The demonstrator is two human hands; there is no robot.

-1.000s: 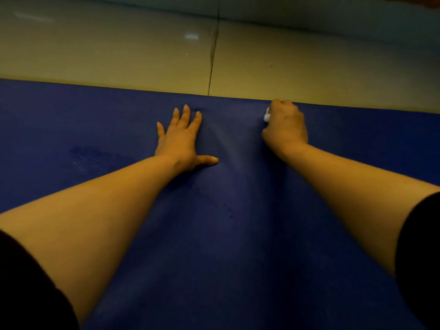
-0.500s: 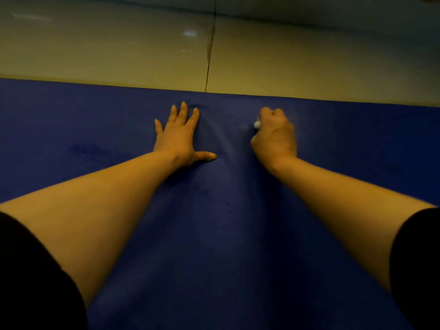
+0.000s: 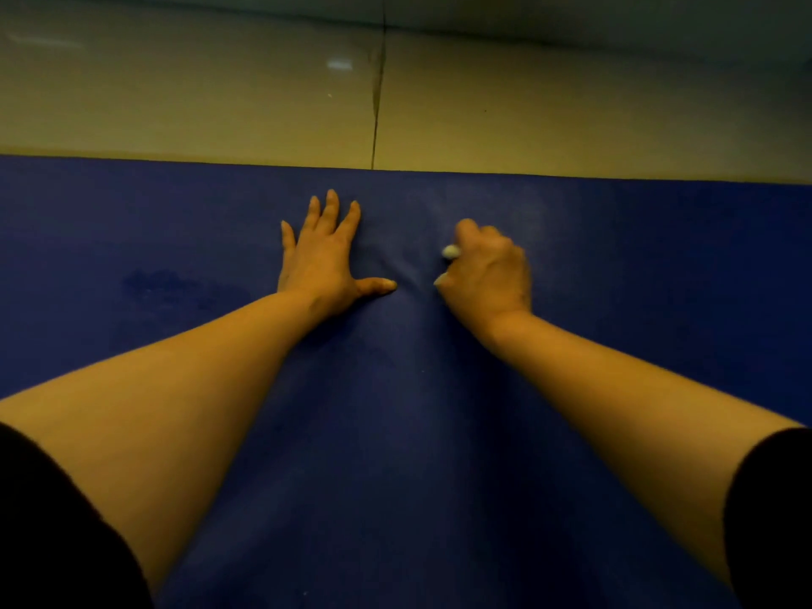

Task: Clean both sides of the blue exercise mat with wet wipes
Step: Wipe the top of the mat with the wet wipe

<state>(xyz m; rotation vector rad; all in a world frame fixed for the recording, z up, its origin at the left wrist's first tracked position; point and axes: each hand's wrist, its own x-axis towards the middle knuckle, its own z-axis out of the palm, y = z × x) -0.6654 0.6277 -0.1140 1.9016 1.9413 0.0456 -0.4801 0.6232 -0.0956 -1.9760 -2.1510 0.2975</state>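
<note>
The blue exercise mat [image 3: 395,432] fills the near and middle ground, its far edge meeting a pale tiled floor [image 3: 219,103] with a dark seam. The left hand [image 3: 323,261] lies flat on the mat — fingers straight and spread, thumb out to the right, holding nothing. Just right of it, the right hand [image 3: 487,270] curls round a white wet wipe [image 3: 450,251] — only a small wad shows — pressed to the mat.
</note>
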